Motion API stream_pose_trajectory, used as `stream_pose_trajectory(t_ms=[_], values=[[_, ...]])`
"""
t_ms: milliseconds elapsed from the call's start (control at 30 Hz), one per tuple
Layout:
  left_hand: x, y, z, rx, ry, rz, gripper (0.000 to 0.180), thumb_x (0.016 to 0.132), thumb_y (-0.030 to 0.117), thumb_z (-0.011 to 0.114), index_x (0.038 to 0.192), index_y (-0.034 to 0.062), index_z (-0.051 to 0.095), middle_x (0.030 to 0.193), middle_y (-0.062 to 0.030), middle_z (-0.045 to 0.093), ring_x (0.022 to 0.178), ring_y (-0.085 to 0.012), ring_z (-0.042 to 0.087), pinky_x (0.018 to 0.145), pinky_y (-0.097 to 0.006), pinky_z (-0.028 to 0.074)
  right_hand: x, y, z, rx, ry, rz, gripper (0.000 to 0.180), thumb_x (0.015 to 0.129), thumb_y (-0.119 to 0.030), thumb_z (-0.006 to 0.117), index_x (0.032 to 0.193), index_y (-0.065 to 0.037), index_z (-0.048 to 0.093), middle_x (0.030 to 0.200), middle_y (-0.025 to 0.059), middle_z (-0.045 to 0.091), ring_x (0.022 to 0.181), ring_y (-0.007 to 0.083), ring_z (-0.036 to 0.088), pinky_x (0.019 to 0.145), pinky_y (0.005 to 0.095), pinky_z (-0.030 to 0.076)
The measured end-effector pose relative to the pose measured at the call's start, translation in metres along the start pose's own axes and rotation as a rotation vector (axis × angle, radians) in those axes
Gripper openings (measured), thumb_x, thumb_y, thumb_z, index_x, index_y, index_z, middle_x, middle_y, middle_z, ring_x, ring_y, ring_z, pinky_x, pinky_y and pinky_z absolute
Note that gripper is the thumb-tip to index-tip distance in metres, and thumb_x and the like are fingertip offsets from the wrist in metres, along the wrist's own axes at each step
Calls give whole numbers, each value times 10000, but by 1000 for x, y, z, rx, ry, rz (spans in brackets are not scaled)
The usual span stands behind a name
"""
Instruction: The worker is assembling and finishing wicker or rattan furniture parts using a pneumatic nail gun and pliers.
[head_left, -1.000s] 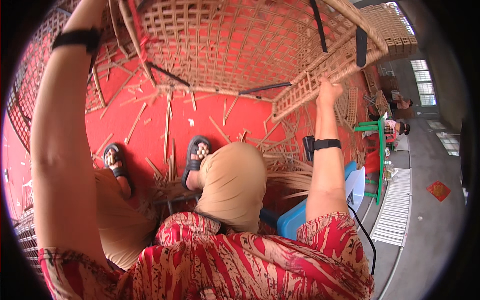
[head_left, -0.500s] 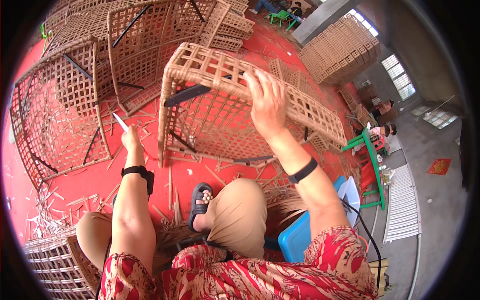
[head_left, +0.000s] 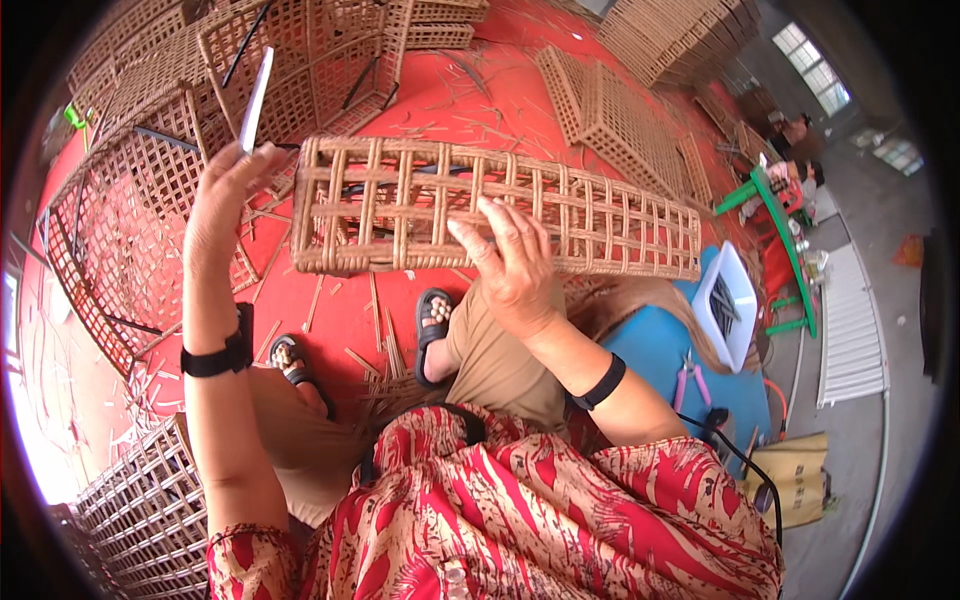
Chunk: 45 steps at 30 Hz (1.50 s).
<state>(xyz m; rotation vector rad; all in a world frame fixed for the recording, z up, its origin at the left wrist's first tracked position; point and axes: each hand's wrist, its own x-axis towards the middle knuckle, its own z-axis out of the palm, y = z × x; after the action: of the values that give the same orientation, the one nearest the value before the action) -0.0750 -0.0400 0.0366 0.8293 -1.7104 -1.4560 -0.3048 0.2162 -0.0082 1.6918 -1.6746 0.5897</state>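
A brown woven wicker basket (head_left: 372, 190) stands across the middle before me, its long open-lattice side turned up toward me. My right hand (head_left: 515, 265) lies against that side near its lower edge, thumb and fingers bent onto the strands. My left hand (head_left: 232, 185) is raised beside the basket's left end, closed around a knife (head_left: 256, 105). Its pale, narrow blade points up and away from me, and its handle is mostly hidden in the fist. Dark frame bars show faintly through the lattice.
More wicker pieces (head_left: 150, 210) lean at the left, others (head_left: 640, 120) behind. Cane scraps litter the red floor (head_left: 500, 90). At right, a blue stool (head_left: 650, 350) bears a white tray (head_left: 728, 310) of dark pieces and pink-handled pliers (head_left: 690, 380). People sit beyond a green table (head_left: 785, 240).
The basket has turned so its long side faces me. My left hand has risen with the knife toward the basket's left end, and my right hand has come lower and nearer me.
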Motion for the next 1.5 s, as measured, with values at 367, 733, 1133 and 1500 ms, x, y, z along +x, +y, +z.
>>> stream_pose_trajectory(t_ms=[367, 733, 1133, 1500], values=[[-82, 2, 37, 363, -20, 80, 195, 897, 223, 615, 920, 30, 600, 788, 29, 476, 731, -87, 417, 674, -258, 350, -71, -35, -24, 119, 12, 54, 391, 846, -155, 578, 1235, -190, 591, 1297, 118, 506, 1135, 266, 549, 961, 423, 431], [-78, 50, 48, 721, -128, 112, 203, 845, 153, 622, 881, -34, 553, 746, -60, 442, 650, -149, 439, 588, -314, 364, -68, -35, -45, 462, -93, 120, 373, 795, -157, 687, 1165, -138, 644, 1315, 98, 502, 1208, 277, 510, 1002, 438, 396], [-50, 97, 132, 1146, -615, 481, 178, 805, 124, 607, 867, -11, 509, 788, -171, 488, 718, -377, 539, 620, -439, 417, -37, 77, -86, 133, -259, 498, 442, 797, -205, 694, 1184, -38, 558, 1225, 140, 524, 1123, 324, 515, 932, 431, 421], [-42, 111, 174, 1131, -774, 505, 359, 827, 108, 606, 1171, 13, 564, 870, -165, 552, 756, -350, 586, 650, -406, 459, -21, 106, -99, 323, -373, 434, 398, 640, -124, 807, 974, -90, 593, 936, 53, 557, 915, 257, 527, 839, 390, 447]])
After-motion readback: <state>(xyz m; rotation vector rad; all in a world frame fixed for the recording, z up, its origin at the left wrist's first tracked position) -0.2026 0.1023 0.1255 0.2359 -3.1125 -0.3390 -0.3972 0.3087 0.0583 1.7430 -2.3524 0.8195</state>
